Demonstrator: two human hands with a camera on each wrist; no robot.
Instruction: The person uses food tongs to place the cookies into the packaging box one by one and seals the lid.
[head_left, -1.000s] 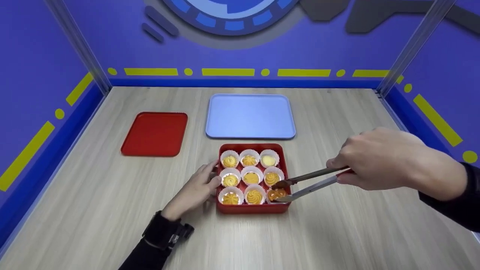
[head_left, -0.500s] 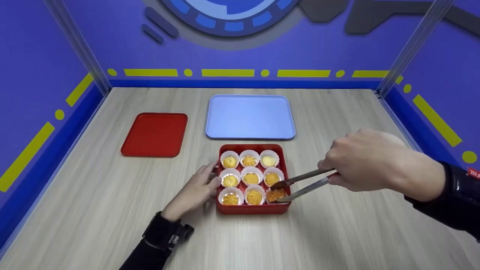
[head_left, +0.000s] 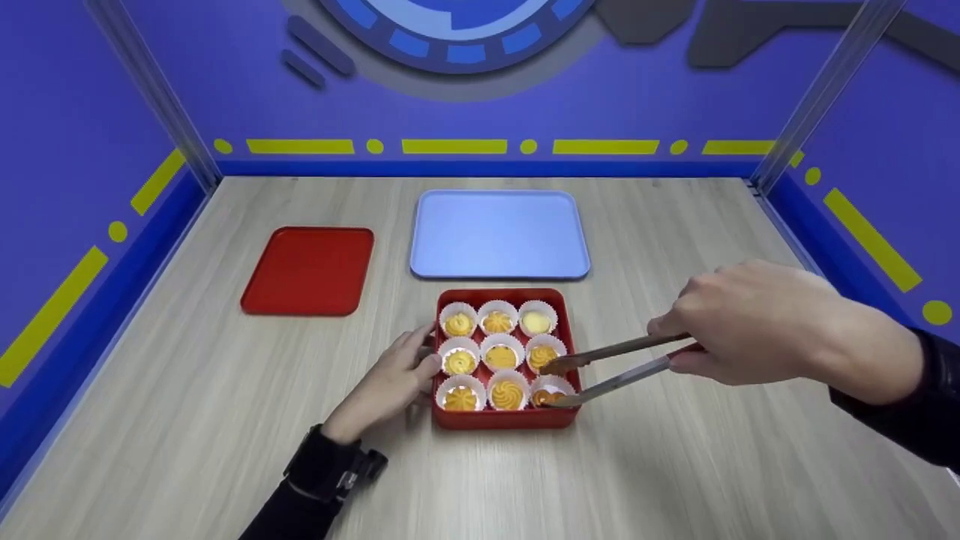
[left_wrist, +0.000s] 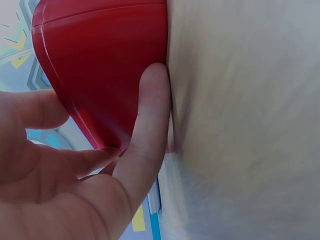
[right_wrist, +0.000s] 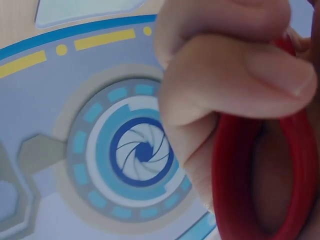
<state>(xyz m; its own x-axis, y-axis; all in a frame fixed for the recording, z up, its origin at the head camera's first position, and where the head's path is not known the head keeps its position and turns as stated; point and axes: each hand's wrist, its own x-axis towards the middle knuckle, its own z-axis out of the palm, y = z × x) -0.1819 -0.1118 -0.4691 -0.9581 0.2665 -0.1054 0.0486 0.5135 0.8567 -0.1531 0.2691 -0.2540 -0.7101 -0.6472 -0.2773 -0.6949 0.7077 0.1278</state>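
Observation:
A square red box (head_left: 502, 420) holds several piped cookies in white paper cups. My right hand (head_left: 757, 322) grips metal tongs (head_left: 619, 386) with red handles, whose loop shows beside curled fingers in the right wrist view. The tong tips are spread about the front-right paper cup (head_left: 568, 387), and a browner cookie (head_left: 546, 398) sits low in it, partly behind the lower tip. My left hand (head_left: 394, 379) rests its fingers against the box's left wall; in the left wrist view one finger (left_wrist: 152, 95) lies along the red wall close to the table.
A light blue tray (head_left: 500, 234) lies just behind the box. To the left is a flat red lid-like tray (head_left: 309, 271). Blue panels (head_left: 480, 112) with yellow marks stand round the back and sides of the wooden table (head_left: 675, 480).
The tong tips have parted slightly, and the browner cookie sits lower in its cup. My right hand shifted left, then back right. The left hand and box stay in place.

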